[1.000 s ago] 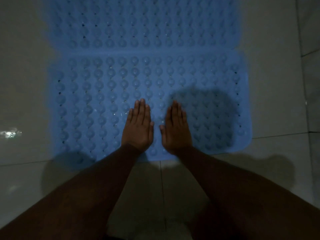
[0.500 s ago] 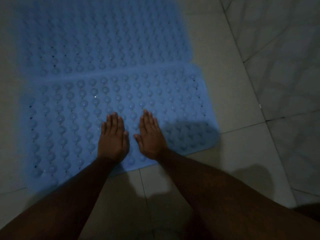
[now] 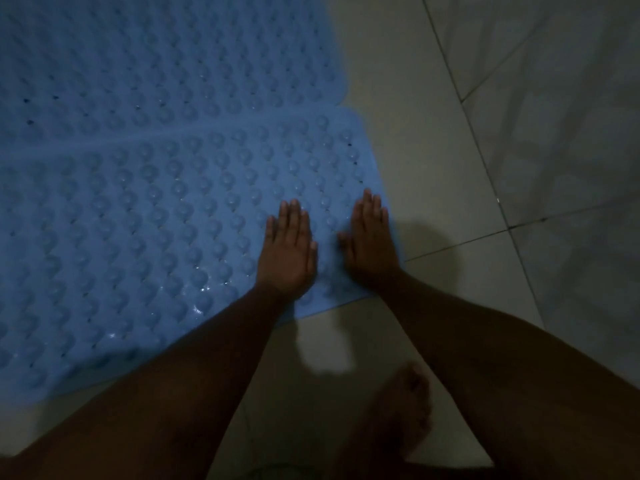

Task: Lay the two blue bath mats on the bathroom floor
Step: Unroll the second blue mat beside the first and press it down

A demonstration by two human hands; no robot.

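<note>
Pressing flat is the whole job right now; my left hand [image 3: 287, 251] and right hand [image 3: 370, 240] lie palm-down, fingers straight and close together, side by side on the near right corner of the nearer blue bubble-textured rubber bath mat [image 3: 156, 237]; it sits on the pale tiled bathroom floor [image 3: 433, 168], far edge meeting the second blue rubber mat [image 3: 156, 57]. I'd lean weight through the palms and work toward the edge; the tile looks slick, so push straight down, no sliding.
</note>
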